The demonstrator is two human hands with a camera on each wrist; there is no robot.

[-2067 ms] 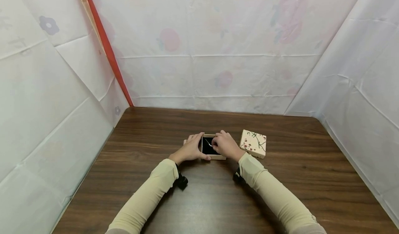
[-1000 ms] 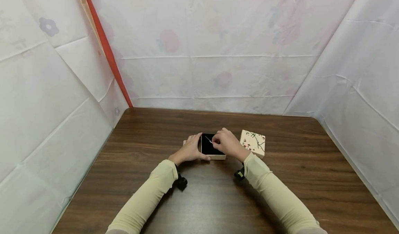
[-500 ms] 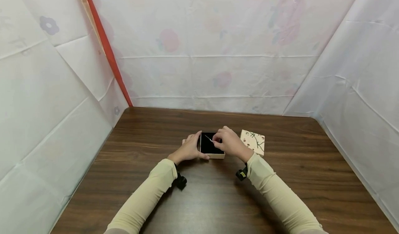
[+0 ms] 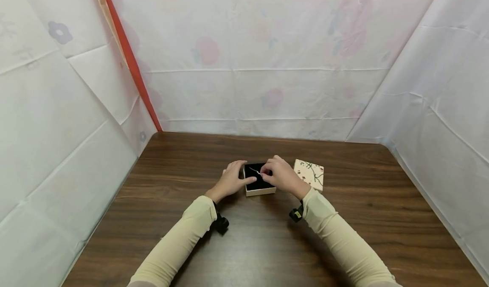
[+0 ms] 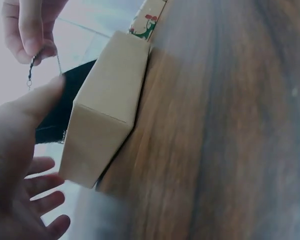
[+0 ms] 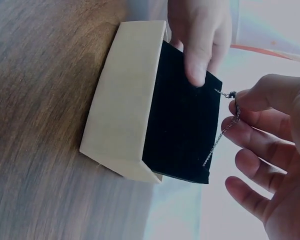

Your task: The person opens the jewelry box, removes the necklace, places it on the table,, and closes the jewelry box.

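My right hand (image 4: 280, 174) pinches a thin silver chain (image 6: 220, 136) between thumb and forefinger, its other fingers loosely bent. Both ends of that chain run to a black padded insert (image 6: 185, 120), which stands up past the rim of a small cream box (image 6: 125, 90). Across the box, my left hand (image 4: 229, 181) has its thumb laid over the insert's face. The left fingers are extended and spread beside the box in the left wrist view, curled round nothing. A small dark fitting (image 6: 232, 95) shows on the chain at the right fingertips.
A cream lid (image 4: 311, 172) with a red flower and green branch print lies on the wooden table (image 4: 366, 219), just right of the right hand. White patterned sheets (image 4: 248, 96) hang behind and at both sides of the table. Each wrist wears a black camera.
The insert has risen from inside the box to above its rim, with the right hand lifting slightly. My left thumb has gone from the box's front side onto the insert, and the box has turned a little.
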